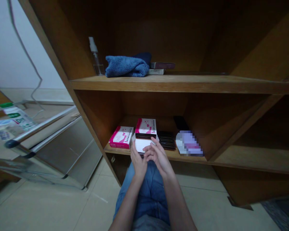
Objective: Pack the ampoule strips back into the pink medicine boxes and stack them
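A pink-and-white box (146,126) lies on the lower shelf with its front end open, and dark packets show inside. Its white flap (141,145) folds down towards me. My left hand (138,160) is closed against the left side of the flap, fingers pointing forward; its thumb is partly hidden. Over the flap's right side, my right hand (159,157) has bent fingers spread apart, some touching the flap. Right of the box sits a stack of dark flat packets (167,141). Another pink-and-white box (121,136), which looks shut, lies to the left.
A black flat object (180,123) and a blurred pale purple package (190,143) lie at the shelf's right. Above, the upper shelf (183,84) holds a spray bottle (96,57), blue towel (126,66) and thin boxes (162,65). A metal-framed cart (55,144) stands left.
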The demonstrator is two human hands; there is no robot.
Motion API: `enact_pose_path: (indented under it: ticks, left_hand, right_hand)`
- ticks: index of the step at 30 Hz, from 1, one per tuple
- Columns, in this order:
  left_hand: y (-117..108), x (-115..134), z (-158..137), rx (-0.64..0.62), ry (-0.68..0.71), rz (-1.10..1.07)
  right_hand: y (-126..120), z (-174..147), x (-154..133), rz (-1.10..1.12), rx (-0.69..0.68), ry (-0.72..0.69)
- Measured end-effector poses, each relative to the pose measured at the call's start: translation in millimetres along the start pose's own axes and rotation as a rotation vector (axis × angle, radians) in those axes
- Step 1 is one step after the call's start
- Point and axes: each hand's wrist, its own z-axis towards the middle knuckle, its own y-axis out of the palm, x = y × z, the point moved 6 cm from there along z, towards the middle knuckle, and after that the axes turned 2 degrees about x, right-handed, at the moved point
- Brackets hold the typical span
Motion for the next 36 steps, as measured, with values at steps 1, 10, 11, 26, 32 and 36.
enact_pose_path:
  ticks: [1,10,11,26,32,36]
  left_hand:
    - [-0.2,0.5,0.0,0.003,0.002,-0.002]
    - [-0.3,3.6,1.9,0.010,-0.047,0.021]
    - [-0.4,3.7,2.0,0.014,-0.041,0.022]
    - [-0.6,2.8,2.5,0.025,0.000,0.012]
    - [0.4,1.2,1.5,0.026,-0.011,0.037]
    - [0.7,0.6,0.7,0.039,0.003,0.032]
  right_hand:
    - [2.0,-0.4,0.2,0.041,0.021,-0.003]
    - [-0.4,1.0,2.1,0.309,0.224,0.085]
    - [0.7,1.7,2.5,0.333,0.221,0.111]
    - [6.1,5.5,6.7,0.406,0.175,0.069]
    - [4.3,2.3,6.1,0.454,0.166,0.057]
    - [4.3,3.4,8.4,0.392,0.189,0.065]
